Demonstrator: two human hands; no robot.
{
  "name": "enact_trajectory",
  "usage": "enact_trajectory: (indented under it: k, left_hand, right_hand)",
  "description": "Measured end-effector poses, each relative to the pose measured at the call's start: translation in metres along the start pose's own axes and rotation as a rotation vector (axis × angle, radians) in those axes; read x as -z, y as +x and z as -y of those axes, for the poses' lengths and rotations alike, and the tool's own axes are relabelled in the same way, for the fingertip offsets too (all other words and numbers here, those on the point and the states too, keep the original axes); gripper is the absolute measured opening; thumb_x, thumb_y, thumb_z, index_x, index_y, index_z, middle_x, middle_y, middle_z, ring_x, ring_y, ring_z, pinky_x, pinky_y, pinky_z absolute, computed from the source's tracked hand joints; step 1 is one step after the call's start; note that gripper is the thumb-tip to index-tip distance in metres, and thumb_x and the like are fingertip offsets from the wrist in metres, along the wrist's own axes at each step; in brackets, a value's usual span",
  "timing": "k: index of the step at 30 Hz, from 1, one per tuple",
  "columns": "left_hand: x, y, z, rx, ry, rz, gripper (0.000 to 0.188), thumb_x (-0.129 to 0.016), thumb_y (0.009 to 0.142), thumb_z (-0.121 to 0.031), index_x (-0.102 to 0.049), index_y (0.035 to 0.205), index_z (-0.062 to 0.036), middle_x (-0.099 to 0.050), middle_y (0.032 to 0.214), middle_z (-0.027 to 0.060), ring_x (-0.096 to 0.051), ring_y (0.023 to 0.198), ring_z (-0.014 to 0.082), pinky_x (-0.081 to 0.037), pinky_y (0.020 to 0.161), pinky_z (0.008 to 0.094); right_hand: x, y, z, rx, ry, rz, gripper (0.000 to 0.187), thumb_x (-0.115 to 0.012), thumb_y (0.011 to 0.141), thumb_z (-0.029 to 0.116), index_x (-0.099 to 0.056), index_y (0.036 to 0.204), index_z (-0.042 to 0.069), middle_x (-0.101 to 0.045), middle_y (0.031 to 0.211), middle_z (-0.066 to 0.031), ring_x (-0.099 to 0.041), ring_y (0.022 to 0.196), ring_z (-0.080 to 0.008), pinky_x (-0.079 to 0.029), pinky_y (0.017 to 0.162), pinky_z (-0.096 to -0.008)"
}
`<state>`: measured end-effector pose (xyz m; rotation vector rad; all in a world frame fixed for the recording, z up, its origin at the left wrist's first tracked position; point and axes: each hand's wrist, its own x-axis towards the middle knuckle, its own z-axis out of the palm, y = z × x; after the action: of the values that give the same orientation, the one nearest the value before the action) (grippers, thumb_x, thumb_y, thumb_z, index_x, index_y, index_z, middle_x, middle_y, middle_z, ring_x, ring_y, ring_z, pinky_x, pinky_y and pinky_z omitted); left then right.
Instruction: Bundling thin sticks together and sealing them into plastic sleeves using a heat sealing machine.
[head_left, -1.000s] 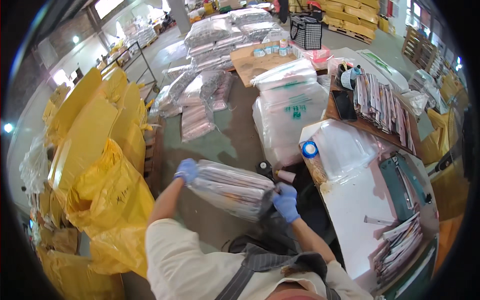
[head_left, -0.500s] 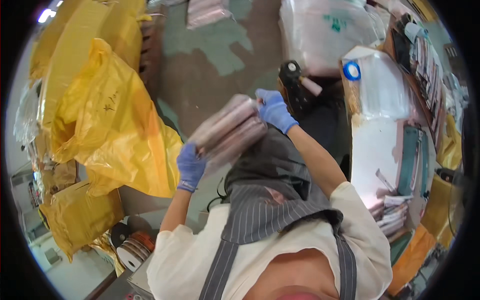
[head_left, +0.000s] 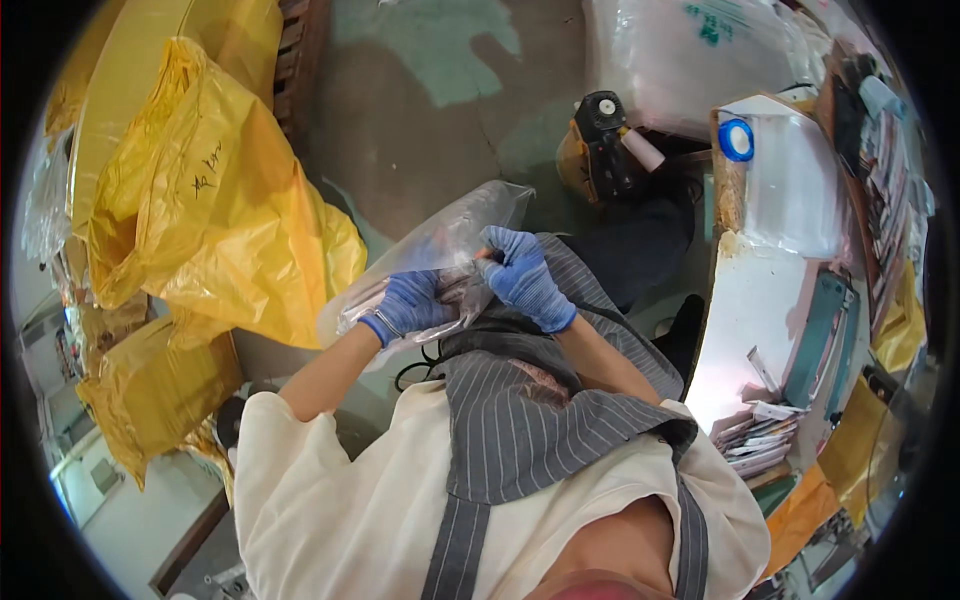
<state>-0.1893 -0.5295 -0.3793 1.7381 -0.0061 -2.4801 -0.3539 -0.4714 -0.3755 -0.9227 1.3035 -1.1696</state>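
Observation:
A clear plastic bag bundle (head_left: 460, 222) lies slantwise in front of my apron, glossy and folded. My left hand (head_left: 412, 302), in a blue knit glove, presses its gathered near side with the fingers closed around it. At the bundle's right edge my right hand (head_left: 525, 278), gloved the same way, has its fingers curled in and pinches the plastic near the thumb. The two hands are close together over my lap. What lies inside the folds cannot be made out clearly.
A large yellow sack (head_left: 220, 200) stands at the left, with a yellow-wrapped box (head_left: 165, 395) below it. To the right is a white worktable (head_left: 745, 330) bearing a blue tape roll (head_left: 736, 140) and a stack of clear bags (head_left: 790, 190). A black tape dispenser-like device (head_left: 605, 150) stands beyond my knee.
Both hands have come closer together, and the plastic bundle is nearer my body. My left hand has shifted from its end onto its near side. The view has shifted slightly.

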Motion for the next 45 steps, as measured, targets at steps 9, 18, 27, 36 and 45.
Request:
enact_trajectory:
  k: [9,18,27,36,45]
  left_hand:
    - [0.027,0.085,-0.003,0.599,-1.712,0.32,0.055,-0.056,0.073,-0.054,-0.051,0.105,-0.0094,-0.055,0.094,0.0108,-0.051,0.083,0.0235,-0.042,0.076,0.0369]
    - [-0.055,0.061,-0.002,2.493,-3.075,0.493,0.073,-0.067,0.062,-0.045,-0.048,0.118,-0.0029,-0.054,0.103,0.0187,-0.051,0.096,0.0341,-0.039,0.085,0.0423]
    - [-0.063,0.078,-0.011,2.243,-3.525,0.355,0.026,-0.069,0.064,-0.021,-0.054,0.078,-0.0057,-0.054,0.071,0.0131,-0.053,0.066,0.0311,-0.043,0.059,0.0393]
    - [-0.105,0.081,-0.023,2.942,-2.811,0.482,0.016,-0.064,0.063,-0.01,-0.058,0.078,-0.0071,-0.054,0.072,0.0121,-0.054,0.066,0.0312,-0.042,0.057,0.0398]
    - [-0.095,0.079,-0.03,3.158,-2.581,-0.248,0.015,-0.059,0.061,0.0,-0.056,0.076,-0.0033,-0.052,0.071,0.0133,-0.052,0.064,0.0327,-0.043,0.057,0.0389]
  right_hand:
    - [0.007,0.014,-0.009,0.003,-0.062,-0.083,0.006,-0.053,0.069,-0.001,-0.048,0.066,-0.002,-0.046,0.054,-0.017,-0.041,0.05,-0.0072,-0.037,0.047,-0.0282]
    - [0.071,0.045,-0.027,-0.204,0.243,-0.216,0.01,-0.054,0.075,-0.002,-0.05,0.067,0.003,-0.049,0.057,0.0028,-0.045,0.051,-0.0036,-0.038,0.045,-0.0206]
    - [0.167,0.099,-0.074,-0.036,-0.997,-0.522,0.022,-0.067,0.071,0.02,-0.059,0.082,0.004,-0.058,0.072,-0.0125,-0.058,0.077,-0.0244,-0.046,0.07,-0.0343]
    - [0.213,0.153,-0.137,-0.261,-0.865,-0.145,0.035,-0.064,0.077,0.02,-0.051,0.105,0.004,-0.059,0.072,-0.0086,-0.056,0.048,-0.0185,-0.047,0.047,-0.0309]
    - [0.127,0.054,0.112,-0.002,-0.663,-0.057,0.031,-0.065,0.075,0.006,-0.051,0.102,0.001,-0.056,0.067,-0.0053,-0.052,0.047,-0.0095,-0.043,0.043,-0.0245]
